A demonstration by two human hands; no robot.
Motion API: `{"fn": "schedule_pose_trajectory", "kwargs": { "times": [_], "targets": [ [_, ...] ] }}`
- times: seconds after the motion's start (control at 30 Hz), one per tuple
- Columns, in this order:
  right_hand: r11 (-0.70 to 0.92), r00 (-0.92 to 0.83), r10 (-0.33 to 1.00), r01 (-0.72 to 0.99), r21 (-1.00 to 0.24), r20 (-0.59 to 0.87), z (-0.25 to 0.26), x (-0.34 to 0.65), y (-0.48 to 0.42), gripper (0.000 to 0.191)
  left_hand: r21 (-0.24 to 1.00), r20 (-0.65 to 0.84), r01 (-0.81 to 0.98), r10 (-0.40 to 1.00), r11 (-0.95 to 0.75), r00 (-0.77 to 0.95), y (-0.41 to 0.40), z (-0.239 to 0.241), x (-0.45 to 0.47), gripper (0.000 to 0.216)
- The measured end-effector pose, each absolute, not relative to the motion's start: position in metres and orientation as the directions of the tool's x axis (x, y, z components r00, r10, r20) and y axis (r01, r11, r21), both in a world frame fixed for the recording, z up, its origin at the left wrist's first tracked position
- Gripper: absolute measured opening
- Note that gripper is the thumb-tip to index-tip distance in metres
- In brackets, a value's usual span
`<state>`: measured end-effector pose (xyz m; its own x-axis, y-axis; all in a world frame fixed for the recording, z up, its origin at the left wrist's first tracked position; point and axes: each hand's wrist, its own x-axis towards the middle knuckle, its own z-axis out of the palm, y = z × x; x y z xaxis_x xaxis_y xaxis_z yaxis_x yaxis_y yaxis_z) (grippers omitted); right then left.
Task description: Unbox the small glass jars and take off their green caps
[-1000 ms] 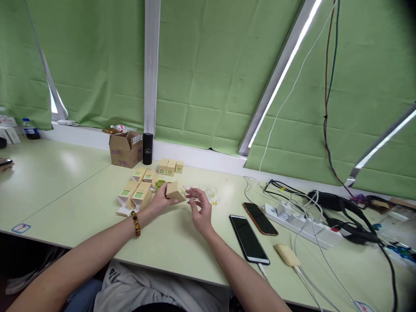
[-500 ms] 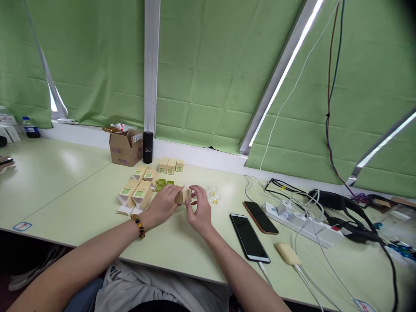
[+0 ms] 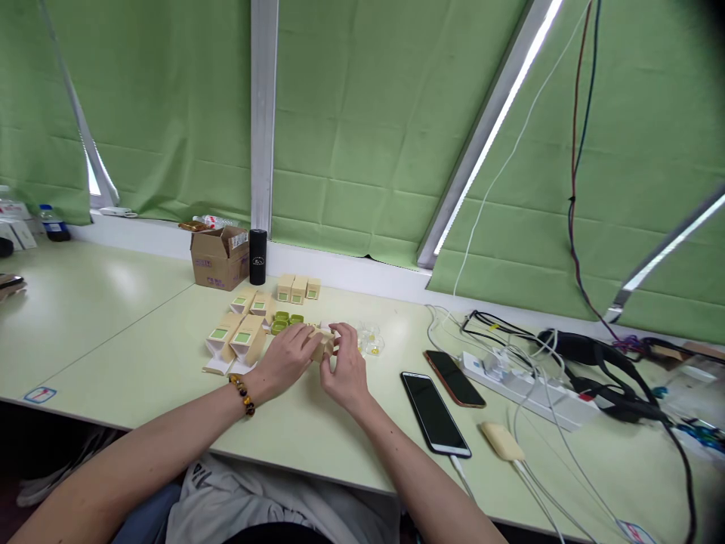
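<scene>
Bottle (image 3: 55,225), blue cap, far L at back of table (image 3: 141,363). Next, carton (image 3: 220,261), flaps up, w/ black flask (image 3: 257,258) just beside it on R.

Open boxes (image 3: 248,338) in front of these: 4 pcs, small, tan, green labels, lying in two rows; white flaps stick out at near ends of front pair, rear pair harder to read. Look unfinished. To their R, farther back, closed boxes (image 3: 297,290): 3 pcs in a row, look shut & done. Green cups (image 3: 279,325) sit between, approx. 4, out on table, just beyond L hand.

L hand (image 3: 288,355), beaded bracelet (image 3: 242,394) at wrist: fingers gripping L side of held box (image 3: 322,346). R hand (image 3: 347,370): thumb & fingers pinching same box from R. Box is mid-table, between both hands, flap end mostly hidden by fingers; can't tell if closed, or what's inside.

Clear cups (image 3: 371,344) just past R hand, yellow bits in some; count unclear.

Progress, my read: part-way. 3 closed, 1 in work, 4 open; green & clear cups outside boxes.

Farther R: white-edged phone (image 3: 435,415), orange-edged phone (image 3: 454,380), tan charger (image 3: 502,440), power strip (image 3: 558,404), cables tangled behind.
</scene>
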<state>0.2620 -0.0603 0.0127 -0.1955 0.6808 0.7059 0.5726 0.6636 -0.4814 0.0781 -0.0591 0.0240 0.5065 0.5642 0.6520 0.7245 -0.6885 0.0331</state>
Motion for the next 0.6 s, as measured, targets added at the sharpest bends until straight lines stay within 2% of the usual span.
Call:
{"fn": "schedule_pose_trajectory", "kwargs": {
  "times": [0.17, 0.3, 0.47, 0.6],
  "targets": [
    [0.656, -0.181, 0.67, 0.599, -0.46, 0.72, 0.01, 0.26, -0.059, 0.066, 0.029, 0.659, 0.696, 0.537, -0.718, 0.527, -0.052, 0.016, 0.08, 0.041],
    [0.651, -0.163, 0.67, 0.598, -0.468, 0.724, 0.008, 0.26, -0.057, 0.068, 0.035, 0.65, 0.69, 0.541, -0.723, 0.534, -0.05, 0.013, 0.079, 0.046],
    [0.661, -0.114, 0.649, 0.575, -0.483, 0.752, 0.008, 0.264, -0.053, 0.065, 0.154, 0.662, 0.661, 0.574, -0.734, 0.482, -0.053, 0.013, 0.078, 0.058],
    [0.648, -0.027, 0.686, 0.478, -0.593, 0.727, 0.009, 0.268, -0.05, 0.055, 0.269, 0.681, 0.636, 0.61, -0.723, 0.406, -0.053, 0.01, 0.077, 0.064]
  ]
}}
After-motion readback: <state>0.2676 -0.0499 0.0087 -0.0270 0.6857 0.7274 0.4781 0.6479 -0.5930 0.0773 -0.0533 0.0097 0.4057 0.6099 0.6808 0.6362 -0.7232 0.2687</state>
